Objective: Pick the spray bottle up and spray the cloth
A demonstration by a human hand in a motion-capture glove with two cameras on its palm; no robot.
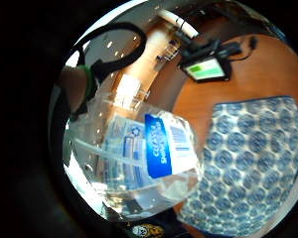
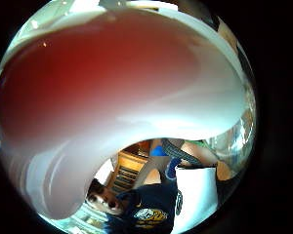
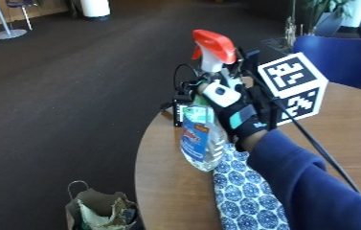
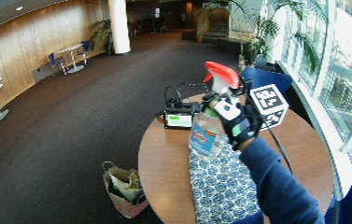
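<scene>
My gloved right hand (image 3: 241, 112) grips the neck of a clear spray bottle (image 3: 202, 136) with a red-orange trigger head (image 3: 214, 45), holding it upright in the air above the round wooden table (image 3: 167, 182). The bottle carries a blue label (image 1: 159, 144) and holds clear liquid. Below it a blue-and-white patterned cloth (image 3: 247, 194) lies flat on the table, also seen beside the bottle in the little finger side view as the cloth (image 1: 248, 158). The bottle's red head (image 2: 102, 92) fills the thumb side view. In the wide view the hand (image 4: 237, 122) holds the bottle (image 4: 205, 133) over the cloth (image 4: 222, 186).
A small black device with a green screen (image 4: 179, 120) and cables sits at the table's far edge. A paper bag (image 4: 124, 186) stands on the dark floor beside the table. A blue chair (image 3: 345, 57) is behind the table.
</scene>
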